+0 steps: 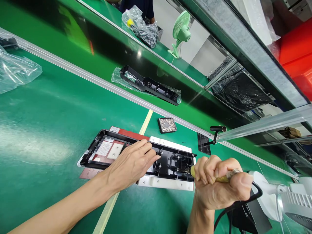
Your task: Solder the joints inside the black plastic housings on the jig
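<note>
A long black plastic housing [168,162], its inside facing up, lies across white fixture blocks [168,183] on the green bench. My left hand [137,157] rests over its middle, fingers bent and closed at its edge; the fingertips are partly hidden. My right hand [216,178] is wrapped round the yellow handle of a corded tool [221,178] that looks like a soldering iron, thumb near the cable end. The tool's tip points down into the housing's right end, among the molded posts; its exact contact is hidden.
A small black tray [167,125] of tiny metal parts sits behind the housing. Another black housing [149,85] lies on plastic beyond the metal rail. A black stand [214,135] and a white fan [275,195] are at right. Plastic bags [17,71] lie at left.
</note>
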`<state>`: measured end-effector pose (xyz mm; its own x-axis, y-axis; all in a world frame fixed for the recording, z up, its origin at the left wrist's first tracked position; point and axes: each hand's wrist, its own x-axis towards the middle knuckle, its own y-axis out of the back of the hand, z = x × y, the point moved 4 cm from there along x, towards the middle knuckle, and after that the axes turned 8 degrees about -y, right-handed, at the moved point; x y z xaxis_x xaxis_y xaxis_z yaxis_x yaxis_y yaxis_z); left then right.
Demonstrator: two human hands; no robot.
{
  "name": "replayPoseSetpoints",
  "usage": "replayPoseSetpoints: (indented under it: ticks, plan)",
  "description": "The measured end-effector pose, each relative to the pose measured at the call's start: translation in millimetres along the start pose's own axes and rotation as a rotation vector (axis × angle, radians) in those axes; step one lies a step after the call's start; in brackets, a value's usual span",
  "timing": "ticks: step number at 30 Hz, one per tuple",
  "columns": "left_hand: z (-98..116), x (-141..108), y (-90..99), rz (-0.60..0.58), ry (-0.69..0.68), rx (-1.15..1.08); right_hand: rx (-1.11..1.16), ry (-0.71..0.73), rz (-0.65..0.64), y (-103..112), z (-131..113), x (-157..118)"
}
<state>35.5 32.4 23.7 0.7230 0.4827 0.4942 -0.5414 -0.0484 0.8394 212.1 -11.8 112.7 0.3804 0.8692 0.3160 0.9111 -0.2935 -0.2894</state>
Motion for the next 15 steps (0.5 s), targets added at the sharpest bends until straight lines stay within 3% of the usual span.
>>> replayPoseSetpoints:
  ticks: [15]
  plan:
    - [-0.1,-1.3,-0.8,0.015,0.008,-0.014,0.007,-0.017,-0.007,1.1,1.3,-0.1]
